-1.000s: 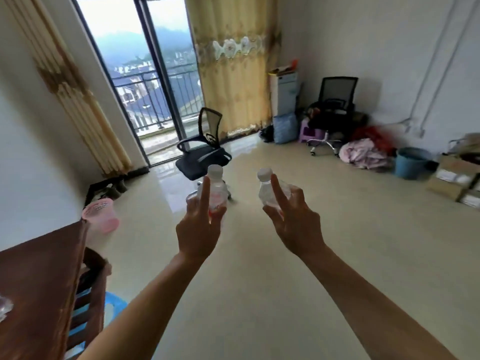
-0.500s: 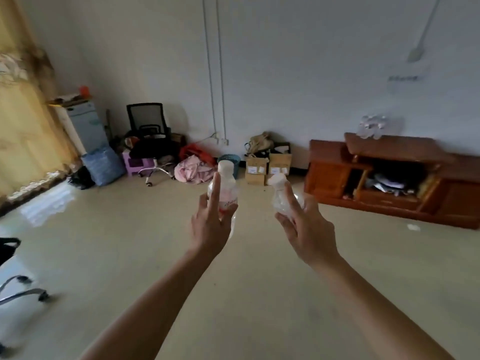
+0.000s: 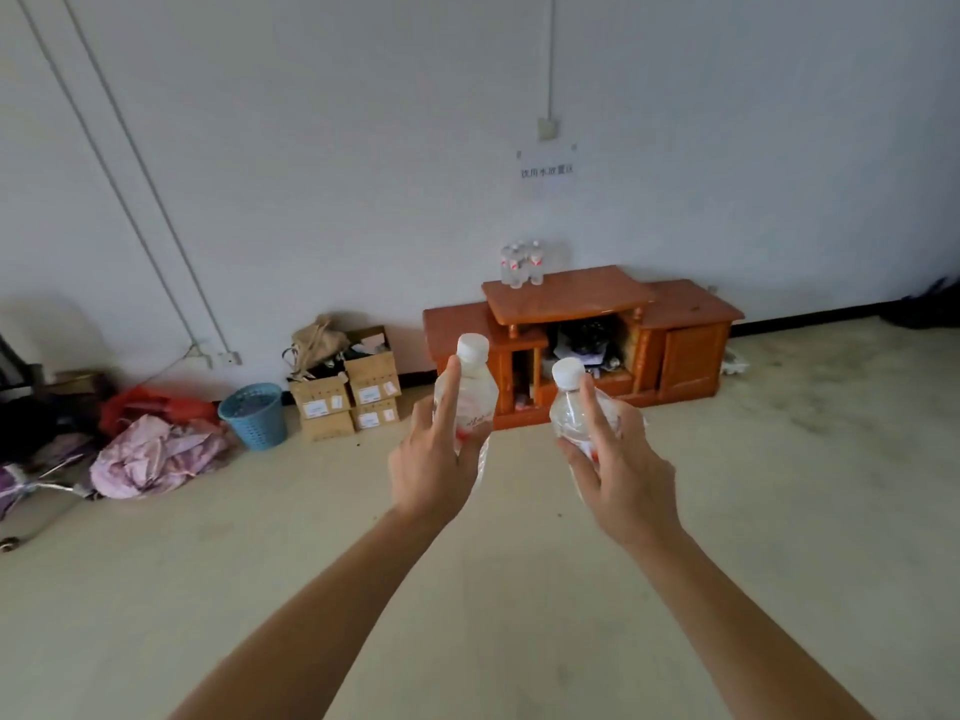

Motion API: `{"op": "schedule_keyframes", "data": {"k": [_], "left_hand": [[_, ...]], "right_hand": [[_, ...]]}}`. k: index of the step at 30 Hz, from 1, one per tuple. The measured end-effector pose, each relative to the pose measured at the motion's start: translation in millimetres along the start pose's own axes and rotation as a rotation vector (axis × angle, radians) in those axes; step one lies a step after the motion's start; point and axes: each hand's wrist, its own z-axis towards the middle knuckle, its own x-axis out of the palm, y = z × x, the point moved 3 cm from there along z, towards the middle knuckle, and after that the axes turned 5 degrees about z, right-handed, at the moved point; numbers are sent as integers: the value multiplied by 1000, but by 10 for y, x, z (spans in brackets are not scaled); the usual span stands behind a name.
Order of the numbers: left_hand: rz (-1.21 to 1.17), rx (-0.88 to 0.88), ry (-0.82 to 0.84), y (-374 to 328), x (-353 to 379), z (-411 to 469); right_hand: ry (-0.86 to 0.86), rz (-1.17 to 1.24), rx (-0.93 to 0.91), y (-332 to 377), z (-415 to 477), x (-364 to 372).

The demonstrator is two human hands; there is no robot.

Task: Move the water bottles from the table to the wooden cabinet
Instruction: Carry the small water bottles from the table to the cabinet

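Observation:
My left hand [image 3: 431,467] grips a clear water bottle [image 3: 475,392] with a white cap and a red label, held upright at arm's length. My right hand [image 3: 621,472] grips a second clear water bottle [image 3: 569,407], tilted slightly left. Straight ahead, against the white wall, stands the low wooden cabinet [image 3: 685,335]. Several water bottles [image 3: 521,263] stand on its raised top at the left end. The table is out of view.
Stacked cardboard boxes [image 3: 345,400] and a tan bag stand left of the cabinet. A blue basket [image 3: 254,415], red bag and pink cloth heap [image 3: 156,454] lie along the left wall. Beige floor stretches between me and the cabinet.
The view has swung right, from the balcony door and office chair to the cabinet wall. The cabinet now sits centred and nearer. Both hands keep hold of their bottles.

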Motion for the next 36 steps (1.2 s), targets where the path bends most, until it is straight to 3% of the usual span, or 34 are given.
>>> {"op": "schedule_keyframes", "data": {"k": [14,23,36], "left_hand": [[-74,-13,-23,162,1892,2250],[-71,14,60,617,3432,3975],[-121,-32,167,528,5627,6146]], "right_hand": [[9,-37,-3,-1691,2098,1077],[31,-66,24,-2762,3737,2081],[-1,-103,157,-4796,5699,3041]]}}
